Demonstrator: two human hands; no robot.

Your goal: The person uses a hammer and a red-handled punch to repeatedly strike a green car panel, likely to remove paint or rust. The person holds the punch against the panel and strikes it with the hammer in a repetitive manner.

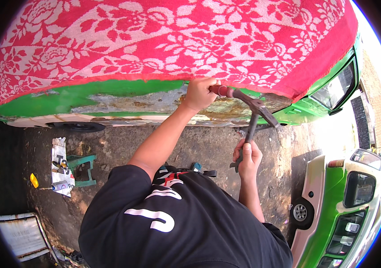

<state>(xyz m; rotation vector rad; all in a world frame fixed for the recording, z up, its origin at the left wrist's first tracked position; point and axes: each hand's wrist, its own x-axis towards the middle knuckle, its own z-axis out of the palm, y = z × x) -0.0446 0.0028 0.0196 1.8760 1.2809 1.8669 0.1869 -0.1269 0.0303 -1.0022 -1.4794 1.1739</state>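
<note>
My left hand (201,94) is closed round the red handle of a dark metal tool (243,97), close to the side of a green van (128,91). My right hand (249,160), lower and to the right, grips the dark shaft of a hammer (266,114). The hammer's head overlaps the far end of the red-handled tool; I cannot tell just where one ends and the other begins. Behind both tools the van's side has scraped, bare and brownish patches among the green paint. A red cloth with pale flowers (177,40) covers the van's top.
At the left, a small green stool (83,167) stands beside a printed white sheet (59,156) with a tube (60,185) on it. A yellow object (34,180) lies nearby. Another green and white van (333,205) is at the right. A rusty-edged white panel (23,234) lies lower left.
</note>
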